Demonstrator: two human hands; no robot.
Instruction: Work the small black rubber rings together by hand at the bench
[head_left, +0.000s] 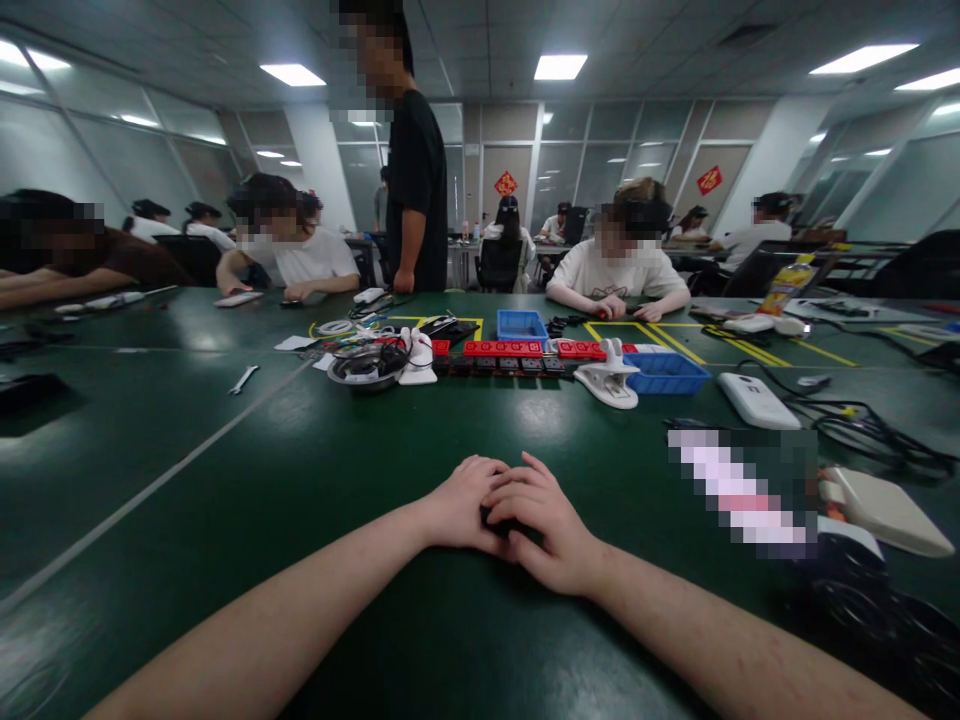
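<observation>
My left hand (465, 505) and my right hand (551, 525) meet above the green table (375, 460), close in front of me. Between them a small black object (504, 520) shows in part; its kind is hidden by the fingers. My left hand is closed round its far and left side, with most of its fingers out of sight. Curled over the top and right side, the fingers of my right hand overlap those of the left.
Ahead stand a round metal bowl (364, 368) with cables, a red-and-black power strip (502, 350), a white clip stand (609, 378) and a blue bin (667, 374). A wrench (244, 379) lies left. At right are a white device (757, 400) and black cables (877, 425). Several people sit opposite; one stands.
</observation>
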